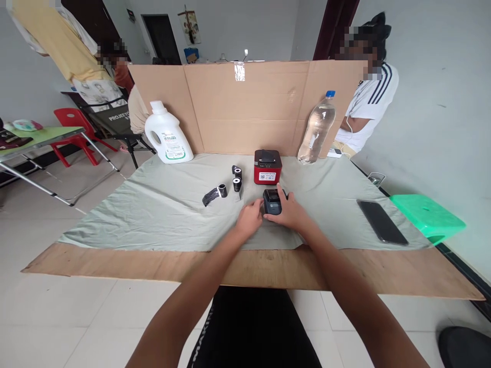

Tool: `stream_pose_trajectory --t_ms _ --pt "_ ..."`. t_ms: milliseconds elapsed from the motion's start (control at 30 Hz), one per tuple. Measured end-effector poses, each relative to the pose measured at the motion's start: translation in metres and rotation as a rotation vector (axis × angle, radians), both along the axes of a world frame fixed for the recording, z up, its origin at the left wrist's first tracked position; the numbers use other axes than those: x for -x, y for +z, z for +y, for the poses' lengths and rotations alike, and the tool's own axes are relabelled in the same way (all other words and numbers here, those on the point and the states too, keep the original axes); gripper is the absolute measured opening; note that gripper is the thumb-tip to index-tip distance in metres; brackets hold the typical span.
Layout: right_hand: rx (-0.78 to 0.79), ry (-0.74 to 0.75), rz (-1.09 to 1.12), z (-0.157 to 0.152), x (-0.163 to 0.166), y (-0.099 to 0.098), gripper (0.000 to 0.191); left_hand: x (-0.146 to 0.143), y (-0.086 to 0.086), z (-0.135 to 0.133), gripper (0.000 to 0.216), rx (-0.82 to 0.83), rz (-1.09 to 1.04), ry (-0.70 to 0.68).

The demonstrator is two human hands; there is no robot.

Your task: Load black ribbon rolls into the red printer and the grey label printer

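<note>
Near the middle of the grey-green cloth (pixel 153 209), a small black device (pixel 272 206) sits between the two hands, with a red-and-black box (pixel 267 167) just beyond it at twelve o'clock. As I view it remotely through the head camera, the right hand (pixel 293 212) has it in a grasp: the thumb lies along the near edge, toward six o'clock, while the forefinger reaches up the far side at one. The left hand (pixel 250 220) has its bent fingertips at the device's nine o'clock side; I cannot tell whether they pinch it or merely rest beside it. Whether the underside is raised off the fabric is likewise hidden from me.

Handling, by my judgement: a compact, rigid body, probably light enough for one hand, its smooth casing apt to slide under dry fingertips. The shiny dark top is likely the more fragile part, so I would take hold at the side walls, three and nine o'clock, keeping pressure off the upper face. The black rolls (pixel 237 184) at ten o'clock, with loose ends trailing, should be softer and unwind readily if held by the tail.
</note>
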State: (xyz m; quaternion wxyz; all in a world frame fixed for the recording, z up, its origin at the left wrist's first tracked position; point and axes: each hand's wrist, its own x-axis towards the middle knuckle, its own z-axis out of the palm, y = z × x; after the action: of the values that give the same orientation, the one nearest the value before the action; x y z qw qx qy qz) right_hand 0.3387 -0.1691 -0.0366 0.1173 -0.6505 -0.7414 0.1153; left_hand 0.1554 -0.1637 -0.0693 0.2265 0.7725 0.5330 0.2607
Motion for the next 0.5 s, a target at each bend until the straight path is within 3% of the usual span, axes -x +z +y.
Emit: stream_pose_trajectory --t_ms 233,500 --pt "-0.036 0.017 0.032 0.005 -0.0011 -0.0075 0.139 -0.0044 0.0027 -0.0056 0.066 -0.033 0.202 -0.005" --pt "-0.05 0.03 0.049 0.0052 -0.0038 -0.0096 0.139 -0.007 0.0014 -0.0083 0.066 -0.116 0.335 -0.028"
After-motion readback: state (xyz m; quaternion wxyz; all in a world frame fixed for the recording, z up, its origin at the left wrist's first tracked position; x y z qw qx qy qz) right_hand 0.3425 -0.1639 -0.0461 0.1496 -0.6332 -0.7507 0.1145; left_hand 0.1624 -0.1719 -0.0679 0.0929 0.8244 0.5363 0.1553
